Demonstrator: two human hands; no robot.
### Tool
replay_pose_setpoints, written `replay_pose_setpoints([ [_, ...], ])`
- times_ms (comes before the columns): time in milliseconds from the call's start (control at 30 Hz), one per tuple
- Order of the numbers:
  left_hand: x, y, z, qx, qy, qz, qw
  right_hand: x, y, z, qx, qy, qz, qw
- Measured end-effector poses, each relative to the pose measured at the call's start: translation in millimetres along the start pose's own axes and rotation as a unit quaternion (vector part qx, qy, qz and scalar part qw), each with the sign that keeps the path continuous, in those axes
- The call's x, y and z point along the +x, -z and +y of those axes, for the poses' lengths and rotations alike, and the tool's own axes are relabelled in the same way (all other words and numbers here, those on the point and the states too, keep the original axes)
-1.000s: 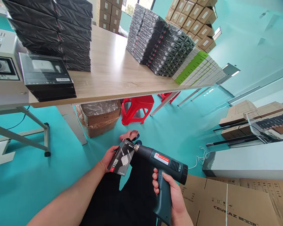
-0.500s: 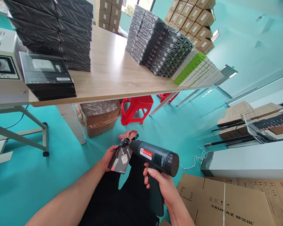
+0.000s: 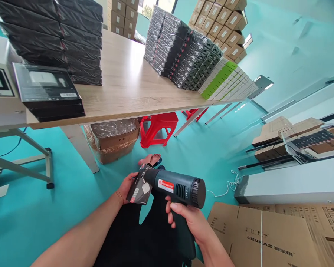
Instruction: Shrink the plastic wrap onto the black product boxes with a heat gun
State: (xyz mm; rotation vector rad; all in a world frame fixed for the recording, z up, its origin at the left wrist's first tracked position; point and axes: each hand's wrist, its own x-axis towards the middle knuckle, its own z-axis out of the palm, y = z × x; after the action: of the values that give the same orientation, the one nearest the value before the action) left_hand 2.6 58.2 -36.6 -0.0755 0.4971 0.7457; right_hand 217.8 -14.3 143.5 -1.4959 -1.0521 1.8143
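The tabletop (image 3: 122, 70) carries black boxes (image 3: 48, 85) at its near left corner, wrapped stacks (image 3: 168, 40) and green-and-white boxes (image 3: 225, 81) farther right.

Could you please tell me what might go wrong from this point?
The heat gun in the right hand has its nozzle right by the small dark box; if it is hot, the printed surface could scorch. The left hand, bare and close by, could get burned. The box is held in mid-air, so it might slip.

The heat gun (image 3: 179, 180) is dark teal (label (image 3: 166, 185) red and white), the small box (image 3: 139, 191) dark grey.
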Motion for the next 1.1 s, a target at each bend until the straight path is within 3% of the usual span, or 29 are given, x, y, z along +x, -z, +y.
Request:
replay_pose_setpoints([
  [100, 0.9, 3.1, -0.4, 0.006, -0.006, 0.009, 1.000, -7.6, 3.5, -1.2, -0.061, -0.041, -0.086, 0.994],
  [167, 1.4, 5.0, -0.1, 0.001, -0.016, 0.010, 1.000, -12.5, 4.6, 0.0, -0.091, -0.057, -0.110, 0.988],
  [400, -0.5, 1.8, -0.3, 0.010, 0.004, 0.006, 1.000, 7.6, -2.2, -13.9, 0.031, 0.005, 0.031, 0.999],
  [533, -2.4, -1.4, 0.1, -0.002, 0.001, 0.000, 1.000, 19.6, 13.8, -15.8, 0.024, 0.016, 0.097, 0.995],
  [667, -2.6, -1.0, 0.9, -0.015, -0.015, 0.006, 1.000, 21.1, 31.4, -7.8, 0.020, 0.006, 0.109, 0.994],
  [800, -1.9, 1.7, 3.0, -0.014, -0.017, 0.015, 1.000, 8.8, 38.7, 3.2, -0.007, -0.029, 0.079, 0.996],
  [967, -0.2, 2.9, 5.7, -0.019, -0.024, 0.012, 0.999, -15.7, 39.1, 18.5, -0.053, -0.109, -0.043, 0.992],
  [1033, 0.8, 3.1, 5.9, -0.020, -0.027, 0.012, 0.999, -18.8, 38.2, 22.0, -0.055, -0.106, -0.048, 0.992],
  [1100, 1.4, 3.7, 5.7, -0.016, -0.028, 0.012, 0.999, -17.5, 37.5, 23.9, -0.039, -0.084, -0.008, 0.996],
])
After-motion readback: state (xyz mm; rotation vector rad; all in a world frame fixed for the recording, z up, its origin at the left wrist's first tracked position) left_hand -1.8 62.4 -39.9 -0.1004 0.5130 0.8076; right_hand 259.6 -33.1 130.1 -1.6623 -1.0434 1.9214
